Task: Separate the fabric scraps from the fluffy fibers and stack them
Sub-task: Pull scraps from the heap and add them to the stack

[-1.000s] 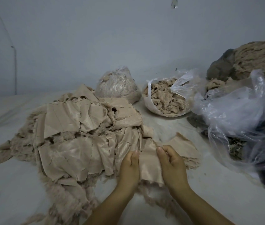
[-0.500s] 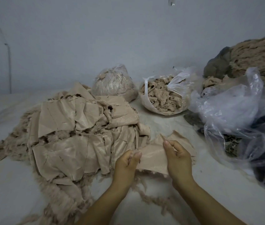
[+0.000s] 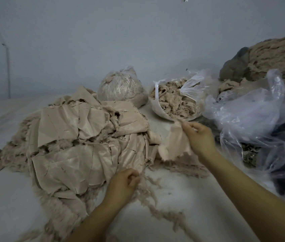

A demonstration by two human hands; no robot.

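Observation:
A big heap of beige fabric scraps point(image 3: 78, 144) mixed with fluffy fibers lies on the white surface at centre left. My right hand point(image 3: 199, 137) pinches the top corner of one beige fabric scrap point(image 3: 175, 145) and holds it up, right of the heap. The scrap's lower frayed edge hangs over a flat scrap lying beneath. My left hand point(image 3: 123, 186) is closed on a tuft of fluffy fibers point(image 3: 148, 187) at the heap's near edge. Loose strands trail from it toward me.
An open plastic bag of fluffy fibers point(image 3: 175, 102) and a tied bag point(image 3: 120, 88) stand behind the heap. Crumpled clear plastic bags point(image 3: 253, 119) fill the right side, with a large fiber mound point(image 3: 281, 60) behind. A grey wall closes the back.
My hands have pulled apart. The right hand lifted the fabric scrap up and to the right; the left hand drew back toward me with the fluffy fibers torn from it.

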